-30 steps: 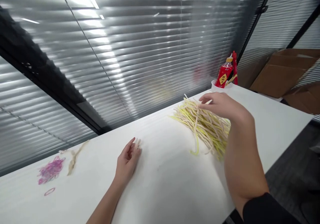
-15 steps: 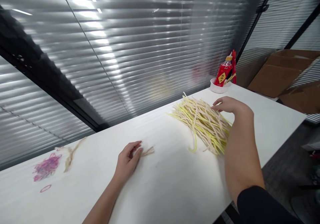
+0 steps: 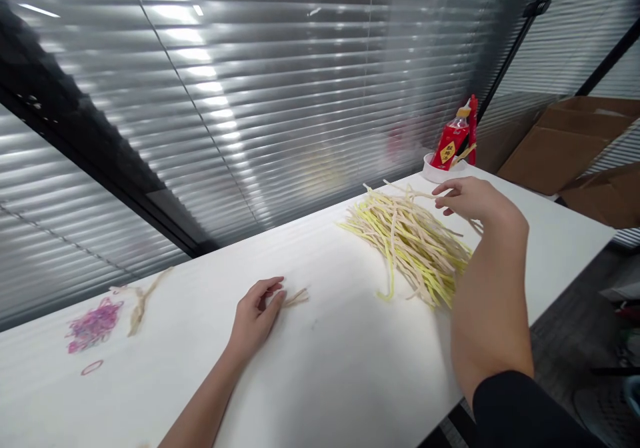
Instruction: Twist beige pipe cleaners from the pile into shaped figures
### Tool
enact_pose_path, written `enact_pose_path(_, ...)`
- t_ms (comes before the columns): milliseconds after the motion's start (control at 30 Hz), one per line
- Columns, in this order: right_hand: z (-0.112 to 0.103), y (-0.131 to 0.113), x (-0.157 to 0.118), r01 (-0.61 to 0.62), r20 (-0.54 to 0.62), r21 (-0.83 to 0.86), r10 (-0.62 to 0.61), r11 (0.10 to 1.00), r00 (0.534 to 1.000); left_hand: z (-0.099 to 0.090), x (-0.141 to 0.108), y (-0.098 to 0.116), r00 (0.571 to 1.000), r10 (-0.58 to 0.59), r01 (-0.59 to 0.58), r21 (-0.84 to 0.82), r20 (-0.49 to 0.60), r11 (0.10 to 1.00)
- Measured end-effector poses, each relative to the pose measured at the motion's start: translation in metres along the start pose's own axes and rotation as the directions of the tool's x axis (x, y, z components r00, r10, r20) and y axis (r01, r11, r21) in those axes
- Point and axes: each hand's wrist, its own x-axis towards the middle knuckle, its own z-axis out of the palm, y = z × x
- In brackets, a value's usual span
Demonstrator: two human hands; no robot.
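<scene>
Beige strand (image 3: 423, 195) pinched in right hand (image 3: 473, 198), short strands (image 3: 297, 297) within left hand's (image 3: 253, 318) curled grip, apparently singling out from the pile (image 3: 413, 245) on the table (image 3: 310, 375), with gentle separation seemingly called for.

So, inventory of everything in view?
Table: one, white, foreground
Blinds: several, grey, behind
Strands: many, yellow and beige, right
Bands: many, pinkish, far left
Loose band: one, pink, nearer
Twist: one, tan, beside bands
Tub: one, white, back right
Bottle: one, red, in tub
Object: one, red, behind bottle
Cardboard: uncountable, brown, far right
Clutter: blurred, lower right
Left hand: one, centre, holding beige ends
Right hand: one, right, holding beige strand
Sleeve: one, black, right arm
</scene>
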Motion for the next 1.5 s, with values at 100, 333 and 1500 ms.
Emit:
enact_pose_path(100,-0.003,-0.001,-0.007,0.04,-0.039,0.034,-0.038,0.999,0.999,0.0,0.0,0.001,1.0,0.002,-0.002,0.004,0.003,1.0)
enact_pose_path(333,-0.017,-0.018,-0.031,0.121,-0.283,-0.076,-0.137,0.99,0.949,0.0,-0.001,0.003,1.0,-0.001,0.002,0.012,-0.006,1.0)
enact_pose_path(1500,0.07,-0.147,-0.113,0.684,-0.213,0.666,-0.804,0.296,0.556,0.002,0.001,0.005,0.954,-0.264,0.168,-0.474,-0.143,0.864)
